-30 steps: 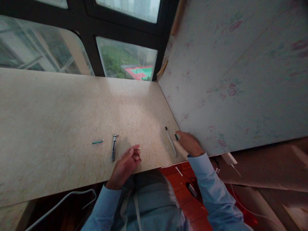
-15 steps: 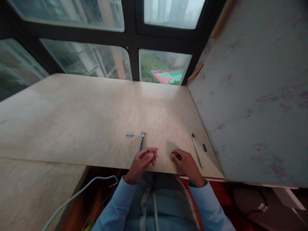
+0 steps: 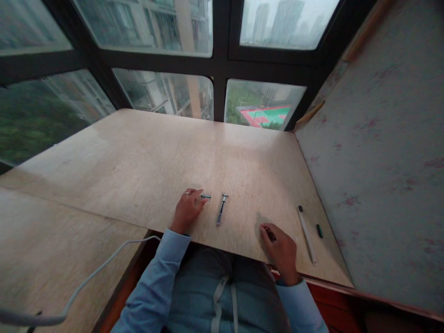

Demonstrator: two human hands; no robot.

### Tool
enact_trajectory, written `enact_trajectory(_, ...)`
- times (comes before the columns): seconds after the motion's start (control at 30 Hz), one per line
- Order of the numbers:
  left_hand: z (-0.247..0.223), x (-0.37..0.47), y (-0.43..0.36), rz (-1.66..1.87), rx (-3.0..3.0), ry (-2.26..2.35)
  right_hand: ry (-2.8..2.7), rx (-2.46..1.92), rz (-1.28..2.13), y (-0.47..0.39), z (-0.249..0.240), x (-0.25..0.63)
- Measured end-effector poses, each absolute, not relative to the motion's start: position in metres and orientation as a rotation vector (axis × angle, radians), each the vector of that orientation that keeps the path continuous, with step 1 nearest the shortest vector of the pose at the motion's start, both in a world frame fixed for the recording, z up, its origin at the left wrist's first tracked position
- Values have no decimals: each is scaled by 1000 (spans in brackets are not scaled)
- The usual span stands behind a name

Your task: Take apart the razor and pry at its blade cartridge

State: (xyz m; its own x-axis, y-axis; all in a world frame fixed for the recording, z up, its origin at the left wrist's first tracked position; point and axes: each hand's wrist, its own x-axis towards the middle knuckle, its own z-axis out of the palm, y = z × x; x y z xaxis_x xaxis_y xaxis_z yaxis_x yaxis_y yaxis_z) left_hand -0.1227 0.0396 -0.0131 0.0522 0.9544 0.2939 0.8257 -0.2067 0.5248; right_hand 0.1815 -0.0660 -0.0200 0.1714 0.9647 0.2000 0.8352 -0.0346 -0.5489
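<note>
My left hand (image 3: pixel 188 210), with a ring on one finger, is over the table at the small razor head (image 3: pixel 206 196). Its thumb and forefinger are apart, one on each side of the razor head's left end; whether they touch it I cannot tell. To the right lies a razor handle (image 3: pixel 221 210), its T-shaped neck pointing away from me. My right hand (image 3: pixel 280 247) hovers near the table's front edge, fingers curled and thumb pressed against them. What it holds, if anything, is hidden. Right of it lies a white toothbrush (image 3: pixel 307 238) with a dark head.
A small dark green piece (image 3: pixel 319 231) lies beyond the toothbrush, near the papered wall (image 3: pixel 388 185). Dark-framed windows (image 3: pixel 218 64) border the wooden tabletop (image 3: pixel 166 152) at the back. A white cable (image 3: pixel 104 263) runs across the lower left.
My left hand has moved left from beside the razor handle to the razor head, opening its fingers. My right hand stays curled in about the same place. The view has swung to the left.
</note>
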Motion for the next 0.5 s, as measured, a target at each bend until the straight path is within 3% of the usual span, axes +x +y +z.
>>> enact_trajectory(0.5, -3, -139, 71, 603, 2289, 1419, -1625, -1882, 349, -65, -21, 184)
